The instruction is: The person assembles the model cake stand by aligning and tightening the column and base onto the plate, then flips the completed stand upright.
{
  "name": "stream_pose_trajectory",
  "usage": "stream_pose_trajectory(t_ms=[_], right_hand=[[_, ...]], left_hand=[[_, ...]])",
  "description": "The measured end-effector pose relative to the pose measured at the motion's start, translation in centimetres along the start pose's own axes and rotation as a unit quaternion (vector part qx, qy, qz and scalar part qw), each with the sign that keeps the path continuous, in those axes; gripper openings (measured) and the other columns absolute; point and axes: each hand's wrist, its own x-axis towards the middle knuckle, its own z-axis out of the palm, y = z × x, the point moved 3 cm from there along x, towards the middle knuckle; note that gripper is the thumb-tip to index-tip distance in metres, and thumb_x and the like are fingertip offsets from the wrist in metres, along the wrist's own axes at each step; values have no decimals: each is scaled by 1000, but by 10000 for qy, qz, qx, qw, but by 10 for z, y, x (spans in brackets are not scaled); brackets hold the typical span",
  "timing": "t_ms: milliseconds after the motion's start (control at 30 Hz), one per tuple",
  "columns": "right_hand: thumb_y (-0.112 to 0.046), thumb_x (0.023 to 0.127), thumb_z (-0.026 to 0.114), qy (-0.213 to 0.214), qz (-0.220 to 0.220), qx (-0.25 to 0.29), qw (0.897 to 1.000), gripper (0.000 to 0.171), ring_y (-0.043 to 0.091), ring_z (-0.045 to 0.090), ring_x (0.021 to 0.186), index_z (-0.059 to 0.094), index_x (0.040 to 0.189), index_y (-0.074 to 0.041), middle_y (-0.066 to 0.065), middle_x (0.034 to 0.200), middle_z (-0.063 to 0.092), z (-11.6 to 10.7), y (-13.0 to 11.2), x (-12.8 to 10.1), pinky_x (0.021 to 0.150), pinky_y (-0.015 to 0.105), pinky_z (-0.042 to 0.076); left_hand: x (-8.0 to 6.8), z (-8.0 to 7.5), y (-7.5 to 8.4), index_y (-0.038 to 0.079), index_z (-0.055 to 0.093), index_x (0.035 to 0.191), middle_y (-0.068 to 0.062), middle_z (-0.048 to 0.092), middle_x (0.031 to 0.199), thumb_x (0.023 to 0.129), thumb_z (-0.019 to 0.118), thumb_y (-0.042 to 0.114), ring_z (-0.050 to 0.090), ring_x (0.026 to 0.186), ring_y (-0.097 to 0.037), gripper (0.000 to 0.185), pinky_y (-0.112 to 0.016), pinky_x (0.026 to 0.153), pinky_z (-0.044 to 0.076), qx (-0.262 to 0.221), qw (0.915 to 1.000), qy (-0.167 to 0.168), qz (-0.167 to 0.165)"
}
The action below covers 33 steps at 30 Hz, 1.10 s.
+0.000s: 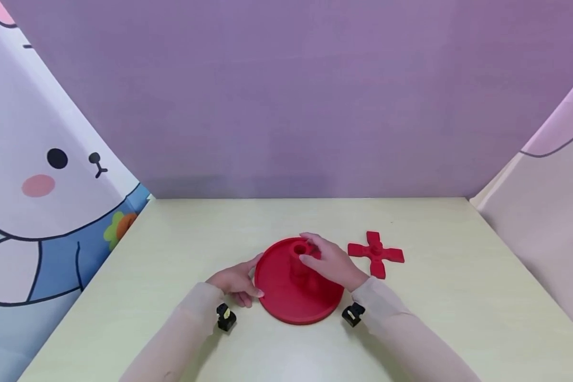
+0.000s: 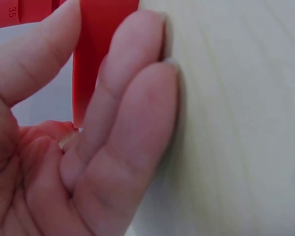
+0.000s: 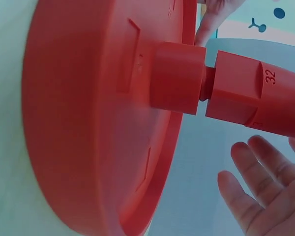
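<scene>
One red round tray [image 1: 286, 305], one red cylindrical post [image 1: 300, 262] standing at its centre, one red four-arm cross piece [image 1: 375, 254] just right of the tray, all smooth matte plastic on the pale worktop [image 1: 458, 297]. Post is stamped 32. Left hand [image 1: 236, 284] pinches the tray's left rim, fingers [image 2: 132, 98] pressed together. Right hand [image 1: 331, 262] rests at the post top, fingers loosely spread.
</scene>
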Motion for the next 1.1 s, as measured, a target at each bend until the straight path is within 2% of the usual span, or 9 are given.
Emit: stream_pose_trajectory(t_ms=[133, 300, 433, 567, 767, 1000, 1100], right_hand=[[-21, 90, 67, -60, -202, -102, 9997, 50, 20, 56, 96, 52, 135, -5, 4, 109, 59, 0, -2, 2, 73, 29, 55], [-25, 84, 75, 178, 98, -349, 9992, 48, 19, 57, 95, 56, 125, -7, 2, 106, 61, 0, -7, 5, 73, 30, 56], [-25, 85, 74, 121, 232, -344, 9991, 54, 20, 57, 98, 52, 132, -9, 3, 111, 60, 0, -7, 4, 75, 31, 56], [-20, 89, 69, -102, 92, -267, 9996, 57, 21, 57, 101, 47, 140, -10, 5, 116, 59, 0, -5, 3, 75, 32, 56], [-19, 89, 68, -126, -22, -397, 9991, 50, 19, 57, 95, 53, 135, -8, 4, 111, 60, -1, -4, 3, 72, 30, 56], [-24, 86, 73, 58, 149, -465, 9988, 47, 17, 58, 92, 56, 127, -8, 2, 104, 61, -1, -6, 4, 71, 29, 56], [-23, 85, 74, 5, 244, -392, 9989, 52, 18, 59, 93, 53, 129, -8, 2, 106, 61, -1, -7, 4, 71, 30, 57]], left_hand=[[0, -2, 0, 25, 13, 155, -11, 64, 67, 81, 76, 8, 61, 51, -19, 99, -32, 54, 56, 6, 10000, 24, 4], [0, -4, 1, 24, 14, 155, -12, 64, 66, 81, 76, 7, 61, 51, -19, 98, -32, 54, 56, -24, 10000, 69, -27], [2, -2, 0, 25, 15, 155, -12, 64, 66, 81, 76, 7, 61, 51, -19, 98, -32, 55, 56, -68, 10000, 28, -39], [3, -1, -1, 25, 14, 155, -12, 64, 66, 81, 75, 7, 61, 50, -19, 98, -32, 55, 56, -74, 10000, -15, -45], [1, -1, 0, 23, 13, 155, -12, 63, 64, 81, 75, 7, 61, 50, -20, 98, -32, 54, 56, -20, 10000, -24, -19], [1, 0, 0, 24, 13, 155, -12, 64, 65, 81, 75, 7, 61, 50, -19, 98, -31, 54, 56, -54, 9999, -49, -76], [1, 0, 0, 24, 13, 155, -12, 64, 65, 81, 75, 7, 61, 50, -19, 98, -31, 54, 56, -46, 9999, -21, -90]])
